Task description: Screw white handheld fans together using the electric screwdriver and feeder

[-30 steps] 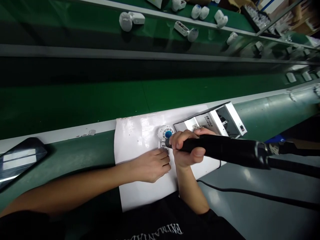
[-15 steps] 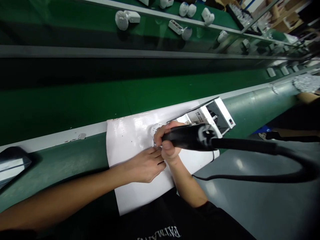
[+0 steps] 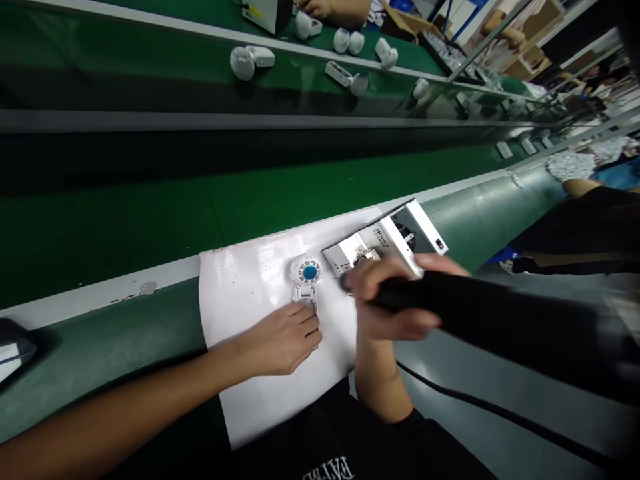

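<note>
My left hand (image 3: 287, 339), fingers curled, holds the lower rectangular part of a white plastic housing (image 3: 303, 293) down on a white sheet (image 3: 245, 293). The housing's round, vented head (image 3: 306, 269) has a blue disc at its centre. My right hand (image 3: 387, 303) is wrapped around a black electric screwdriver (image 3: 480, 327), blurred by motion. Its tip end points left, near the front of a white-and-grey screw feeder (image 3: 385, 237). Whether the tip touches the feeder, I cannot tell.
A green conveyor belt (image 3: 150, 213) runs beyond the sheet. White round-headed units (image 3: 243, 63) stand on a farther ledge. At the far left is a dark, shiny object (image 3: 15, 347). Co-workers' arms (image 3: 320, 8) show at the back; another person (image 3: 585, 220) is at right.
My right hand has drawn the electric screwdriver away from the housing, rightward towards the screw feeder. The round head with its blue disc is now uncovered. My left hand stays at the housing.
</note>
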Demonstrator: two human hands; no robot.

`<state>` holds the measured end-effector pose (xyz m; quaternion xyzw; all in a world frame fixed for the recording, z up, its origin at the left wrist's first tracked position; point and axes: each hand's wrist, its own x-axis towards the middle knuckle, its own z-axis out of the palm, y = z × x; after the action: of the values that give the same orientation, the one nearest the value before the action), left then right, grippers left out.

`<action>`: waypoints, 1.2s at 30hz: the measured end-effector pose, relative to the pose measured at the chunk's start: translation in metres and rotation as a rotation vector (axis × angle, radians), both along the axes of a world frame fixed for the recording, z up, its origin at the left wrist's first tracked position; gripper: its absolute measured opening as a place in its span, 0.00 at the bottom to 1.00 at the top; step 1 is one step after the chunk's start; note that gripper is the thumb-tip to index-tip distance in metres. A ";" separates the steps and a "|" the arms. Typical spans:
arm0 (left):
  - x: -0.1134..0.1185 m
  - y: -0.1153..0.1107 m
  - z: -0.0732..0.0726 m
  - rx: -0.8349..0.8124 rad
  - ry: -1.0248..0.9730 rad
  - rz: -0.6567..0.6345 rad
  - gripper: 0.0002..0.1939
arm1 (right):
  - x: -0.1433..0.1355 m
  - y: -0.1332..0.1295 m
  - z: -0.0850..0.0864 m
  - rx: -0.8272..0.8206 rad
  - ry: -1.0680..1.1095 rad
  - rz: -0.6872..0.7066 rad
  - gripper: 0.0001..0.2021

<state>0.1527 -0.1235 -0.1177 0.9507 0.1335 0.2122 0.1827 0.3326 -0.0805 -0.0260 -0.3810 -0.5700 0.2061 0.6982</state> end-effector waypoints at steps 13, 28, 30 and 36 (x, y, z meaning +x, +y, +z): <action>0.001 0.000 0.001 0.017 0.022 0.009 0.11 | 0.013 0.013 0.011 0.093 0.121 0.048 0.17; 0.001 0.003 0.007 0.031 0.038 -0.004 0.08 | -0.020 0.007 -0.030 -0.129 0.212 0.176 0.20; 0.001 0.004 0.007 0.040 0.038 -0.004 0.08 | -0.023 0.008 -0.031 -0.171 0.214 0.167 0.22; 0.001 0.004 0.007 0.064 0.061 -0.006 0.10 | -0.023 0.010 -0.031 -0.208 0.252 0.201 0.22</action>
<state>0.1537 -0.1199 -0.1110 0.9624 0.1294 0.1869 0.1488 0.3093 -0.0708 -0.0570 -0.3633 -0.4890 0.3786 0.6968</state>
